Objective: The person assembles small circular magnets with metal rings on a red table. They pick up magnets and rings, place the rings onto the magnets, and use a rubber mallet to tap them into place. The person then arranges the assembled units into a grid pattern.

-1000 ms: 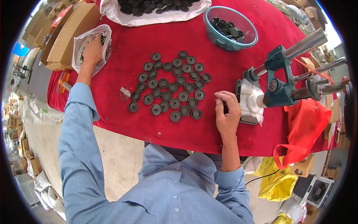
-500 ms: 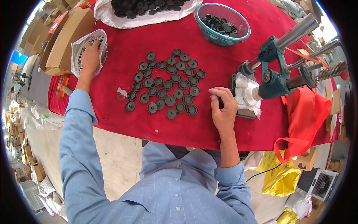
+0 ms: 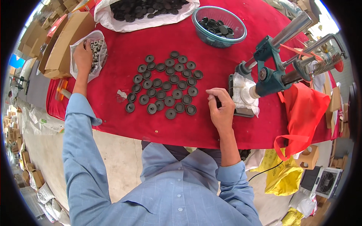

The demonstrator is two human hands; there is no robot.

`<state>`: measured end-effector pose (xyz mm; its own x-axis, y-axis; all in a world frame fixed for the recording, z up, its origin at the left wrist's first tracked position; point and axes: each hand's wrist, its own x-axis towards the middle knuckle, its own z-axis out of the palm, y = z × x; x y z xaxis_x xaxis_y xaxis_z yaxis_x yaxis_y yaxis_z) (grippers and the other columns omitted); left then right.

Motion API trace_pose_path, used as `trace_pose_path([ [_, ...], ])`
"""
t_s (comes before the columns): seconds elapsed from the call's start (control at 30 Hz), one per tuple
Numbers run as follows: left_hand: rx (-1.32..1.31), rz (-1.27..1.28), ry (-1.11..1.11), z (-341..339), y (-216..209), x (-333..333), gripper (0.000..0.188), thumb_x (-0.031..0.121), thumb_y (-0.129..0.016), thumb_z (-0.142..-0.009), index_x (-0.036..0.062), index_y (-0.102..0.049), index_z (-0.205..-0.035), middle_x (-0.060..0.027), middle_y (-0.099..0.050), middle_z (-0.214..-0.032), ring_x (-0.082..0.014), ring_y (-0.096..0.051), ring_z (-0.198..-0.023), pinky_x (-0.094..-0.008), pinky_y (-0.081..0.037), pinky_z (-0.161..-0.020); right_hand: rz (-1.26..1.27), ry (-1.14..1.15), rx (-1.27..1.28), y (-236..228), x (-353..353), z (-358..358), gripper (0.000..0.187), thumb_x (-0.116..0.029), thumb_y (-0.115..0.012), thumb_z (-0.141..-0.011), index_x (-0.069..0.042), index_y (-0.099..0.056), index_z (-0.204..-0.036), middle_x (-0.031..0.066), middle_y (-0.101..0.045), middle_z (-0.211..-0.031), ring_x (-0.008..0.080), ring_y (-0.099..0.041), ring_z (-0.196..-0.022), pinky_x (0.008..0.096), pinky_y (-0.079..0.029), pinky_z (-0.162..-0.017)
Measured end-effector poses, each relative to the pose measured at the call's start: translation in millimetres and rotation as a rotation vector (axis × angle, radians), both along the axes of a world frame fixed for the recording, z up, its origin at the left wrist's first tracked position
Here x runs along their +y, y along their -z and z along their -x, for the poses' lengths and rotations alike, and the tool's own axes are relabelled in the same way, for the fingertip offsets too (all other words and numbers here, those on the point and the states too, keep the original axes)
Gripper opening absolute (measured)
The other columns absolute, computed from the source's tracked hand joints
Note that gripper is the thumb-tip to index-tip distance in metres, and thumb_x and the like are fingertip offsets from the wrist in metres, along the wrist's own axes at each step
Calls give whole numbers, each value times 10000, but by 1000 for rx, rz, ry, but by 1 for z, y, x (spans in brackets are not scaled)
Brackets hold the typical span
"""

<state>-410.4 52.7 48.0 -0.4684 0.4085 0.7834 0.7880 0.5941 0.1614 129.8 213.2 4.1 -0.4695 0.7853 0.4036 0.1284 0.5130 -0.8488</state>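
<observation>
My left hand (image 3: 83, 57) is down in a clear plastic bag (image 3: 102, 69) of small metal parts (image 3: 95, 52). Its fingers are curled in, with the tips hidden among or against the contents. To the right, my right hand (image 3: 221, 109) hovers over the red cloth, just left of the hand press (image 3: 269, 79). Its fingers are bent in toward the thumb, and whatever lies between them cannot be made out. Between my hands several round black caps (image 3: 166, 86) lie spread in loose rows, hollow side up, each with a small raised centre.
A white sack (image 3: 151, 24) of black discs lies at the far edge beside a blue-tinted bowl (image 3: 235, 38) with more of them. A cardboard box (image 3: 64, 49) stands left of the bag. An orange-handled tool (image 3: 62, 90) and a red bag (image 3: 305, 113) flank the table.
My left hand has shifted slightly left in the bag, uncovering more metal parts. The right hand stays curled near the press. The whole view has shifted a little.
</observation>
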Motion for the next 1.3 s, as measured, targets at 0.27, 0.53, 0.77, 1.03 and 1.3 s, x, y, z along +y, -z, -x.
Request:
trace_pose_path([
  [0.27, -969, -751, 178, 2, -4, 12, 253, 230, -642, -1079, -16, -674, -1130, -117, -686, -845, -211, -676, -713, -322, -505, -539, 10, 1, -32, -2, 0, -1, 159, 72, -653, -925, 18, -755, -1034, 130, -733, -978, 225, -713, -834, 341, -560, -754],
  [0.53, -1967, -1490, 978, -30, -46, -3, 188, 161, -519, -1146, -9, -535, -1070, -67, -527, -843, -100, -504, -636, -215, -362, -455, 89, -27, 33, 6, 3, -1, 168, 78, -636, -954, 21, -751, -1062, 102, -723, -1000, 161, -713, -838, 301, -566, -729],
  [0.77, -2255, -884, 647, -353, -30, -16, 237, 306, -530, -1146, 109, -602, -1035, -21, -594, -779, -62, -486, -517, -212, -353, -412, 450, -223, 123, -33, -70, -1, 265, 40, -684, -987, 24, -707, -1251, 84, -712, -1060, 124, -710, -866, 272, -589, -761],
  [1.03, -1787, -463, 622, -438, 26, -25, 304, 304, -509, -1165, 55, -618, -1030, -7, -582, -775, -40, -438, -524, -225, -335, -433, 423, -223, -83, -43, -101, -8, 233, -32, -805, -914, 20, -772, -1139, 126, -729, -1024, 158, -749, -743, 290, -607, -665],
  [1.3, -1787, -531, 679, -433, 30, -24, 258, 266, -492, -1166, 58, -612, -1073, -30, -605, -793, -72, -509, -595, -242, -369, -458, 529, -209, -79, -44, -78, 1, 165, 51, -732, -882, 12, -761, -1040, 79, -749, -928, 149, -748, -776, 289, -605, -713],
])
